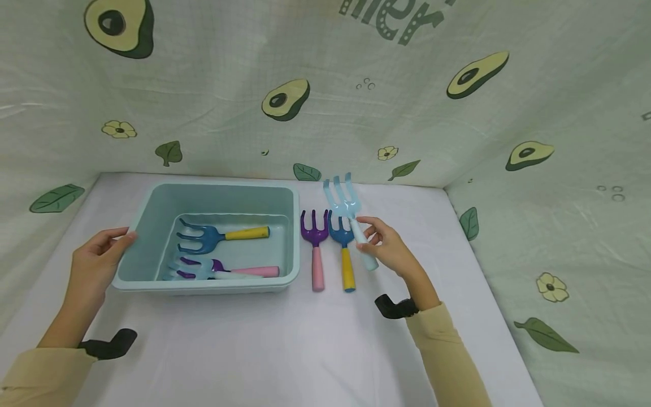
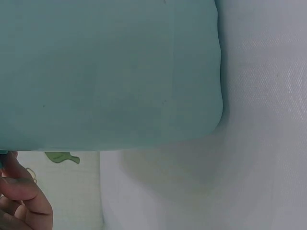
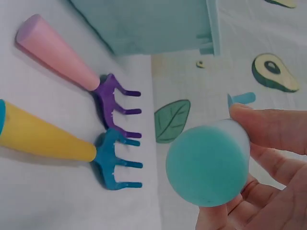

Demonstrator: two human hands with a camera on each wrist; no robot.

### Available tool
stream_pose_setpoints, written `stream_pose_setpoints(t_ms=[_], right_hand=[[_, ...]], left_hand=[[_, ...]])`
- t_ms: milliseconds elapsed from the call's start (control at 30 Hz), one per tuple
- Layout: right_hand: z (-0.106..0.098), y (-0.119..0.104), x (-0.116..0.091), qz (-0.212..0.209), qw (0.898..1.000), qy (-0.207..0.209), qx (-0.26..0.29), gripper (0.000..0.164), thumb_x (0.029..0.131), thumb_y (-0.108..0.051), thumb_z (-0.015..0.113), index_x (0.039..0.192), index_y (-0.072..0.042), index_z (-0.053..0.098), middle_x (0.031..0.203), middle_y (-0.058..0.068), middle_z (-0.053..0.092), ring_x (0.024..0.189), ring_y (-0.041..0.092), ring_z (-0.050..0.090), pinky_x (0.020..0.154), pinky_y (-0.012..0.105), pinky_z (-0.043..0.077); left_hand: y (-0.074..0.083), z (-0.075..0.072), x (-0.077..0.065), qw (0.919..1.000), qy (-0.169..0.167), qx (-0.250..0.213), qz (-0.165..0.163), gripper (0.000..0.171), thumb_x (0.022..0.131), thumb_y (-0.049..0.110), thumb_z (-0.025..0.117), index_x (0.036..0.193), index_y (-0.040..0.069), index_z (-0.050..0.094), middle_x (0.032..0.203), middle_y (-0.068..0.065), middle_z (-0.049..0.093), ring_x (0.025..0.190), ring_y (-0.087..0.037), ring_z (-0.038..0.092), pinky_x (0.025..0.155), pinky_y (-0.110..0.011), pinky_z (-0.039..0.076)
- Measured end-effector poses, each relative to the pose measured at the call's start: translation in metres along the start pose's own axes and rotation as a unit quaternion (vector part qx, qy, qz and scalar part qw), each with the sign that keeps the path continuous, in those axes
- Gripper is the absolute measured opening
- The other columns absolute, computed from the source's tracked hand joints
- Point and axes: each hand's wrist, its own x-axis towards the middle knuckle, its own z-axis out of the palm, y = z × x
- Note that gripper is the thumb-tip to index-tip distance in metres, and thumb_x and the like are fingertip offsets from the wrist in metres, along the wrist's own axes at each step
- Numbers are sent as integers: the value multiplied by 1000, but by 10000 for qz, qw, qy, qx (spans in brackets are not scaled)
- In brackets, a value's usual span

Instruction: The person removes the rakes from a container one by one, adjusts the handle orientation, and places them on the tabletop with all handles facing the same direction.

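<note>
My right hand (image 1: 386,246) pinches the pale handle of a light blue garden hand fork (image 1: 347,207), its tines pointing away toward the back. In the right wrist view the round turquoise handle end (image 3: 206,165) faces the camera. A purple fork with a pink handle (image 1: 317,268) and a blue fork with a yellow handle (image 1: 348,271) lie side by side to its left. My left hand (image 1: 96,265) grips the left rim of a pale green plastic bin (image 1: 203,287), thumb over the edge. Inside lie a blue-and-yellow fork (image 1: 246,233), a purple-and-pink fork (image 1: 264,271) and a light blue fork (image 1: 203,268), the last two overlapping.
A white cloth covers the table (image 1: 244,350). Behind and to both sides hangs a pale green curtain (image 1: 213,135) printed with avocados, leaves and flowers; it meets the table's back edge just behind the bin.
</note>
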Motion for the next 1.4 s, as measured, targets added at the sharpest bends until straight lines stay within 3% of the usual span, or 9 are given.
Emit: stream_pose_setpoints(t_ms=[133, 500, 933, 1400], right_hand=[[1, 15, -4, 200, 9996, 211, 5, 58, 84, -8, 65, 137, -14, 43, 103, 13, 52, 82, 22, 47, 67, 28, 42], [6, 47, -9, 694, 9959, 570, -108, 58, 84, -8, 65, 137, -13, 42, 101, 12, 52, 78, 20, 46, 65, 27, 40], [18, 79, -9, 1432, 9867, 750, -176, 56, 85, -10, 64, 136, -12, 43, 99, 13, 50, 79, 20, 47, 65, 26, 39], [31, 97, -4, 1607, 9827, 864, -326, 54, 84, -10, 64, 134, -9, 44, 97, 13, 50, 77, 20, 47, 63, 25, 40]], left_hand=[[0, 0, 0, 10000, 13, 41, -8, 34, 89, 44, 56, 119, 27, 57, 79, 16, 48, 76, -5, 41, 55, -11, 40], [1, 1, -1, 9999, -18, 141, 13, 50, 90, 46, 54, 132, 19, 52, 81, 16, 47, 75, -4, 42, 56, -9, 42], [2, 2, 0, 9999, 4, 157, 51, 54, 90, 46, 54, 134, 16, 50, 82, 15, 48, 76, -4, 43, 57, -8, 42], [-1, 1, 1, 9999, 17, 96, 23, 53, 90, 46, 55, 134, 18, 50, 82, 17, 48, 77, -4, 43, 57, -8, 42]])
